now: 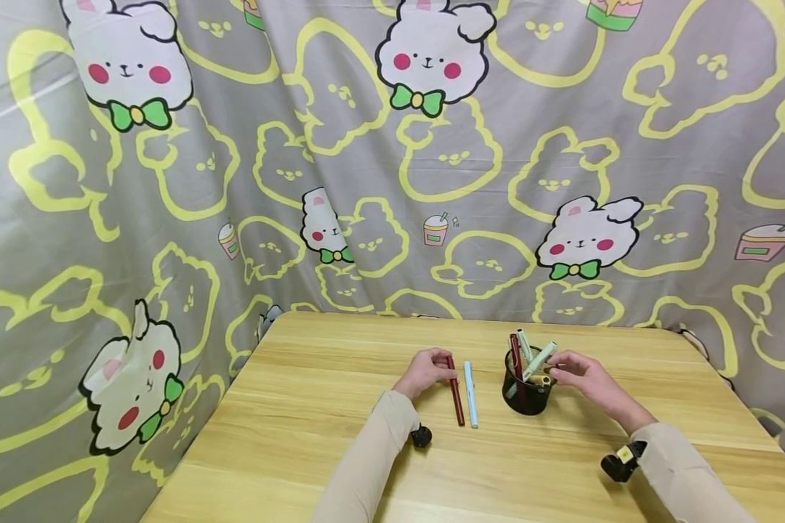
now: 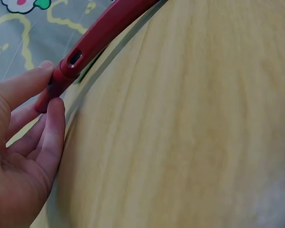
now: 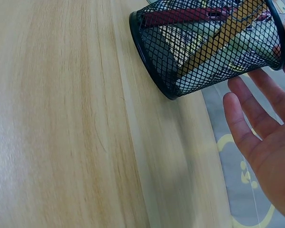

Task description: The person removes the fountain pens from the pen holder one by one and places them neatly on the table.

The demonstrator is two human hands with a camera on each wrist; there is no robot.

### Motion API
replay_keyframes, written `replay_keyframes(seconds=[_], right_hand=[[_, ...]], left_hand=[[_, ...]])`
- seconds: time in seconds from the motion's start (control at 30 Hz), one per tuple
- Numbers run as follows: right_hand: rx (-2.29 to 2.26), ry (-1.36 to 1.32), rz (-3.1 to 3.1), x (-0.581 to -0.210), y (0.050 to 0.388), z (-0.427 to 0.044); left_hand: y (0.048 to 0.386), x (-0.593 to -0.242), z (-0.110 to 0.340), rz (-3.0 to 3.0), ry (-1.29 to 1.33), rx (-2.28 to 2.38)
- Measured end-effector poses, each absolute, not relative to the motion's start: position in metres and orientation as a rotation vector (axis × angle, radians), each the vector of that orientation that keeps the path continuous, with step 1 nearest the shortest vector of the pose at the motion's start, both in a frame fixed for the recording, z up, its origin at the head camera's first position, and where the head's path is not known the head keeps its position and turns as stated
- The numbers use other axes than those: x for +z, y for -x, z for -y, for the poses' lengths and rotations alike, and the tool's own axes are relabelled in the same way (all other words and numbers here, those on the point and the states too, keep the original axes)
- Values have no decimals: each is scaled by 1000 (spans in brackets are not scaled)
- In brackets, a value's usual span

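Note:
In the head view my left hand [image 1: 427,372] pinches the upper end of a dark red pen [image 1: 456,396] lying slantwise over the table. The left wrist view shows the thumb and fingertips on either side of the red pen [image 2: 78,57]. Just right of it lies a light blue pen [image 1: 471,396]. Further right, a black mesh pen holder [image 1: 525,399] stands upright with several pens, among them red, pale green and yellow ones. My right hand [image 1: 585,379] is at its right rim, fingers loosely spread; whether they touch a pen is unclear.
The wooden table [image 1: 288,436] ends at the back against a grey curtain [image 1: 360,174] with cartoon rabbits. A black wrist camera [image 1: 421,436] sits on the left wrist and another black wrist camera [image 1: 618,467] on the right one.

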State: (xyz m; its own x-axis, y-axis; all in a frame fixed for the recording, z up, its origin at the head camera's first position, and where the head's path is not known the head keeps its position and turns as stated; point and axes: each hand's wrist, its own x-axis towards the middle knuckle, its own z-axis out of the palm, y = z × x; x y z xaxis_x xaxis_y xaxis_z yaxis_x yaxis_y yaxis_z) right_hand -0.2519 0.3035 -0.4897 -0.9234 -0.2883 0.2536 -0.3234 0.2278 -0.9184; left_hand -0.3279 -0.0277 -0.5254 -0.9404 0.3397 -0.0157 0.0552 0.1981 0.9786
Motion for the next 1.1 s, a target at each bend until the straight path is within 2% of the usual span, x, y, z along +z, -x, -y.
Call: replay_keyframes(seconds=[1.1], right_hand=[[1818,-609,2450,-492,253,-305]], left_hand=[[330,-513,19,-2569,-470,1383]])
